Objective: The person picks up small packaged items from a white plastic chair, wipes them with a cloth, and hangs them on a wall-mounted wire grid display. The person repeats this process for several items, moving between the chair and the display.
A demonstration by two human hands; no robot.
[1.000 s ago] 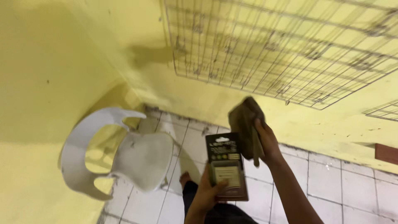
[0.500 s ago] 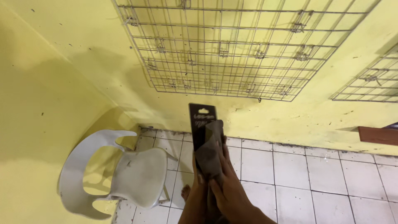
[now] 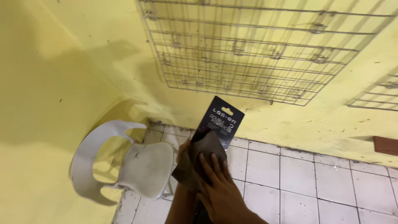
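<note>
Both forearms are bare, with no sleeves, and each hand (image 3: 222, 188) is ungloved and without rings.

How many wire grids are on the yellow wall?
2. The big metal wire grid hangs high on the wall above the hands; a second wire grid shows only partly at the right edge. Others may lie outside the view.

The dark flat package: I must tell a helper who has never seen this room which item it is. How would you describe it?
Start at the wire grid panel on the yellow wall. Just below it, the right hand presses a brown cloth onto the black rectangular card package. It alone is black, with a hang-hole on top, unlike the white plastic chair to its left.
</note>
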